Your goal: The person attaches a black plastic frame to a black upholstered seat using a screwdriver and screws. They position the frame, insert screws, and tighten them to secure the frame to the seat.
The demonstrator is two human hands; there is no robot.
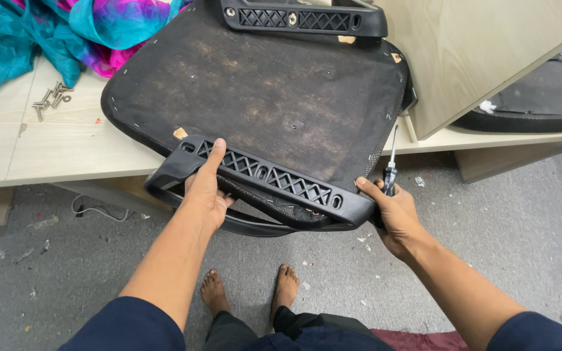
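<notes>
A pale wooden table (pixel 66 146) runs beyond both hands, and on it, upside down, lies a black chair seat (pixel 261 91) with a worn, stained fabric underside; its near edge overhangs the table toward the person. Past the right hand and off to its outer side, a light wooden panel (pixel 482 52) leans over the table, with another dark seat (pixel 541 97) partly hidden behind it. Far beyond the left hand, a heap of teal and magenta cloth (pixel 66 32) lies on the table top.

Along the seat's near edge sits a black plastic armrest bracket (pixel 261 185) with a lattice pattern, and a matching bracket (pixel 300 18) lies at the far edge. The left hand (pixel 204 195) grips the left end of the near bracket: the thumb lies flat along its top face, the fingers curl underneath. The right hand (pixel 395 211) closes around the bracket's right end, thumb pressed on its corner, and appears to pinch a black-handled screwdriver (pixel 390 169) against the palm at the same time; how the fingers wrap it is hidden. The shaft points away from the hand, up across the seat's edge.

Beyond the left hand, to its outer side, a small cluster of silver bolts (pixel 50 99) lies on the table.
</notes>
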